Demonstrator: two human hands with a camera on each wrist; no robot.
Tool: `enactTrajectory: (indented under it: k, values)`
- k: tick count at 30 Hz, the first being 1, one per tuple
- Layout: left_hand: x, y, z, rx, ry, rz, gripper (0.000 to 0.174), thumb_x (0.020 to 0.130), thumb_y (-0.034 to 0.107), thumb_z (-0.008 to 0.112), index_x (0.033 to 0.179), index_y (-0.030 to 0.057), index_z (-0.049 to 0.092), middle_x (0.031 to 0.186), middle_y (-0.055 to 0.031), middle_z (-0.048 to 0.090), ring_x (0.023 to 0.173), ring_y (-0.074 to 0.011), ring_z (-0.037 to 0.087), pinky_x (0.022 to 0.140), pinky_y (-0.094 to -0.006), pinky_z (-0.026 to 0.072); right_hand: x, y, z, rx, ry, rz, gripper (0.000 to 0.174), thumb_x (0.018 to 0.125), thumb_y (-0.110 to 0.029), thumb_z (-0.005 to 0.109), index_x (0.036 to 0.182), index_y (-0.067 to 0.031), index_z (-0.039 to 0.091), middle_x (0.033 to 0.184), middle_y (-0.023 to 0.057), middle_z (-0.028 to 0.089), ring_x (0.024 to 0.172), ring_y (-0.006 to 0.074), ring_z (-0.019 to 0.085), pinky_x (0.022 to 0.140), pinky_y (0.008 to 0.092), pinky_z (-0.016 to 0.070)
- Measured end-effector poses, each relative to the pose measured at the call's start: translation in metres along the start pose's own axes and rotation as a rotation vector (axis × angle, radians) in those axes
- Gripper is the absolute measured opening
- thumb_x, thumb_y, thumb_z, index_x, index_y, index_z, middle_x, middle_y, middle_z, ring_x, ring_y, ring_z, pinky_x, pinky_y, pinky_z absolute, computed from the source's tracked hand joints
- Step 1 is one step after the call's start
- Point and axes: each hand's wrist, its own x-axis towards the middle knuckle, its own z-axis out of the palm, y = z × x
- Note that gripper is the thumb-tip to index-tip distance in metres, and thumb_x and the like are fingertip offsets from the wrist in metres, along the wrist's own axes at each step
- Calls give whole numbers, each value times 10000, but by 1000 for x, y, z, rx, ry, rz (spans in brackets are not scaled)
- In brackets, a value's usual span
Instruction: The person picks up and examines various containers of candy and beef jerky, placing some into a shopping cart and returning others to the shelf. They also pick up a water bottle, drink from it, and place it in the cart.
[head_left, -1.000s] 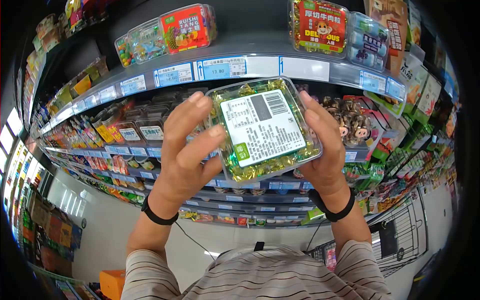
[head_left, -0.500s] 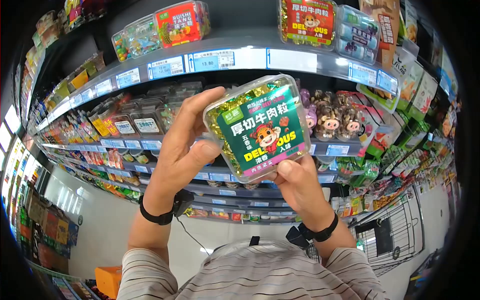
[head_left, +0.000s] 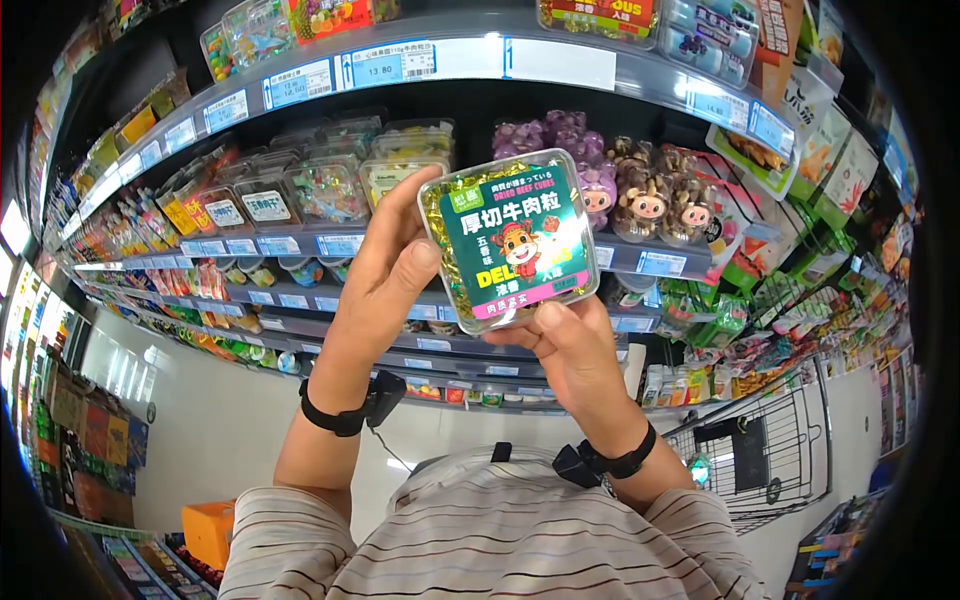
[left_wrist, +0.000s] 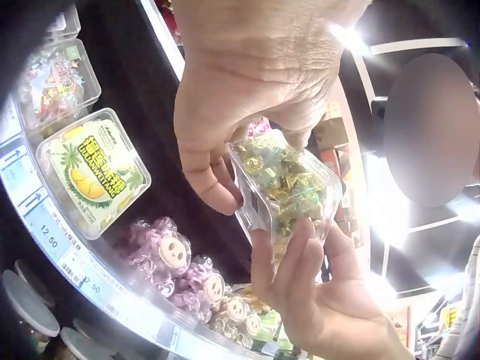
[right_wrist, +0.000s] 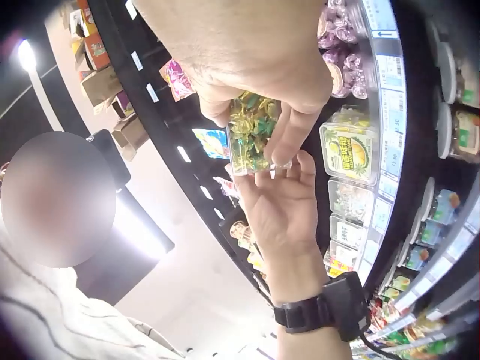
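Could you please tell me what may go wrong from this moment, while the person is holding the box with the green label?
1. The clear plastic box looks smooth and is held in the air, between the left hand at its side and the right hand at its lower edge. It might slip and fall.
2. Purple packages stand on the shelf behind it, so a forward reach could knock them.

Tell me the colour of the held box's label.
The label is mostly green, clearest in the head view.

A grey shelf (head_left: 612, 258) carries clear tubs (head_left: 328, 192) and purple packs (head_left: 601, 190).
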Motion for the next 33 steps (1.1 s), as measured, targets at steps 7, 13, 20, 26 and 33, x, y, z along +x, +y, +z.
enactTrajectory:
  k: [7,13,20,26,33]
  values:
    - [-3,10,7,43,10,-43,752,1035,456,610,1581,25,326,1284,-111,586,1014,-114,541,843,-257,469,2,-2,-10,90,-49,-34,681,915,-253,764,1448,3,427,1314,170,633,1132,281,690,908,425,623]
    - [-3,19,9,23,-31,-51,787,1008,375,678,1597,27,289,1306,-107,560,1021,-124,538,840,-254,478,1,-8,-11,93,-68,-28,671,913,-256,766,1433,7,433,1314,168,623,1152,273,675,941,432,610]
    - [21,61,18,17,14,-50,802,974,260,709,1599,25,264,1447,-172,512,1320,-228,512,1094,-382,426,14,-28,-5,51,-136,-94,647,944,-182,746,1442,7,378,1368,164,575,1235,289,625,979,444,571]
    - [78,106,-9,80,162,191,707,999,266,649,1568,-4,327,1369,-147,586,1244,-195,578,1058,-339,456,25,-61,-6,-40,-267,-100,688,997,-229,695,1496,32,300,1432,267,503,1255,337,614,1036,459,542]
    - [167,123,-61,349,146,226,718,992,358,660,1569,42,374,1258,-124,652,1051,-147,623,830,-279,508,20,-64,-19,-157,-221,-105,620,1018,-266,631,1473,40,343,1355,275,570,1162,347,676,956,429,586]
